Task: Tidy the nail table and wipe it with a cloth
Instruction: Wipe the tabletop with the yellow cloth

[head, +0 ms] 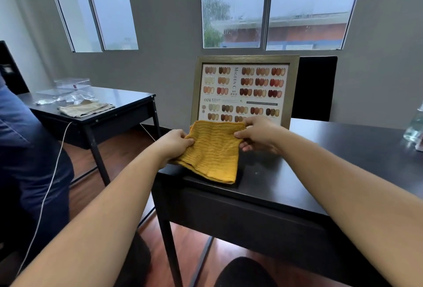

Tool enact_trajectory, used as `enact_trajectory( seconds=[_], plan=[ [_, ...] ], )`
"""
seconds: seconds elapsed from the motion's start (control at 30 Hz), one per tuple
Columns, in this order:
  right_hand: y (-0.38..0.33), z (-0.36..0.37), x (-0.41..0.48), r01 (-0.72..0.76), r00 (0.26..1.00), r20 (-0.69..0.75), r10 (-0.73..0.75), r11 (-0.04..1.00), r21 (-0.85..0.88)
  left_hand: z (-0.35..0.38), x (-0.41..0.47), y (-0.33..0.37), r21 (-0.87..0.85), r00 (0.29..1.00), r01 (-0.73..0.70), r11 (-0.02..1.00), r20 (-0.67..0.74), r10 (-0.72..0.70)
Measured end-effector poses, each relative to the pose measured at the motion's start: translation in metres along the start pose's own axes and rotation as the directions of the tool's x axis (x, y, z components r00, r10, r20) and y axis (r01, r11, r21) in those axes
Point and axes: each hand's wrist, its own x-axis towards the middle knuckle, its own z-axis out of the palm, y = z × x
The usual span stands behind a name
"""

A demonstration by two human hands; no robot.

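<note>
You've got the yellow cloth (214, 149) pinched by both hands, left hand (175, 143) and right hand (259, 133) gripping opposite edges, its lower end resting on the table (320, 172) corner. Table looks mostly tidy, framed chart (245, 90) standing, so I reckon the wiping's still ahead

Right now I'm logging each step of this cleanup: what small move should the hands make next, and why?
Probably lower the yellow cloth flat onto the dark table and start wiping. The left hand and right hand pinch it folded at the near corner, and the surface beside it lies bare.
</note>
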Motion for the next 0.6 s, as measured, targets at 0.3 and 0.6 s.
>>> enact_trajectory(
  seconds=[0.3,0.6],
  plan=[
    [0.019,-0.042,-0.033,-0.156,0.958,-0.282,-0.051,0.733,-0.662,0.052,-0.001,0.016,0.216,0.987,-0.162,0.963,0.035,0.158],
    [0.048,0.033,-0.035,0.020,0.999,0.001,-0.043,0.445,-0.895,0.002,0.005,-0.035,0.537,0.961,-0.104,0.837,-0.164,0.224]
  ],
)
